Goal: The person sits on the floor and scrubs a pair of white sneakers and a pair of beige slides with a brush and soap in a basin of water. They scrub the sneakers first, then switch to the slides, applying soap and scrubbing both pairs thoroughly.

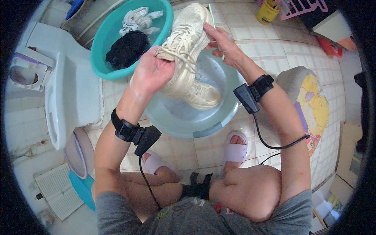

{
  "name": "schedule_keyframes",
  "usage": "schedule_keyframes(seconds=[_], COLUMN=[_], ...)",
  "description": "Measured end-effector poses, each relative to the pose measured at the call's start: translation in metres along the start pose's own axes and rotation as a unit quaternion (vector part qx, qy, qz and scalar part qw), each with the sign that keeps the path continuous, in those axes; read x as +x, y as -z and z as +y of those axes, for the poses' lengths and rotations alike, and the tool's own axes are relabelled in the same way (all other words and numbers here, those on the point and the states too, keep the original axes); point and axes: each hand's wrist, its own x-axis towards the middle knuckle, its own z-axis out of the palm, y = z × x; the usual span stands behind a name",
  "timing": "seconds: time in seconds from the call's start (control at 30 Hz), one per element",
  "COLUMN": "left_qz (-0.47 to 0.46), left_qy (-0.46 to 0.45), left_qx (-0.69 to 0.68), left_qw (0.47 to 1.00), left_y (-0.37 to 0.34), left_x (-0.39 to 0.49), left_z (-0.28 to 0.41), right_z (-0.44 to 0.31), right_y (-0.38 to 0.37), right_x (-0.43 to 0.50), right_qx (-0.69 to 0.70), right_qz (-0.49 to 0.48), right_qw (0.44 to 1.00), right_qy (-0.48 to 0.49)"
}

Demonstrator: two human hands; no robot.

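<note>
My left hand (152, 72) grips the heel and collar of a cream lace-up sneaker (188, 38), raised with its toe pointing away from me. My right hand (223, 44) is at the sneaker's right side, its thumb near the sole and its fingers curled around a thin pale green handle, whose far end is hidden behind the shoe. Below the raised shoe, a second cream sneaker (204, 95) lies in a pale blue-green plastic basin (173, 120) holding cloudy, sudsy water.
A teal basin (98, 69) at the upper left holds water, white cloth (139, 19) and black cloth (127, 50). Left of it stands a white ceramic fixture (82, 73). A cushioned stool (296, 79) is on the right; a yellow container (268, 12) sits at the upper right.
</note>
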Motion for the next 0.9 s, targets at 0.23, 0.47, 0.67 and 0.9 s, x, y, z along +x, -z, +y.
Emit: schedule_keyframes(seconds=[0.23,0.47,0.67,0.9], left_qz=[0.067,0.008,0.098,0.128], left_qy=[-0.109,-0.162,-0.096,-0.256], left_qx=[0.315,0.916,0.943,0.777], left_qw=[0.94,0.367,0.302,0.561], left_y=[-0.027,-0.021,-0.03,-0.001], left_x=[-0.002,-0.024,-0.031,-0.044], left_z=[-0.024,-0.017,-0.016,0.011], right_z=[-0.009,-0.007,-0.007,0.028], right_y=[-0.023,-0.028,-0.02,-0.022], right_x=[-0.013,-0.014,-0.012,-0.042], right_qx=[0.008,0.033,-0.016,-0.31], right_qz=[-0.06,-0.011,0.015,0.049], right_qw=[0.998,0.999,1.0,0.865], right_qy=[-0.023,-0.01,-0.008,0.391])
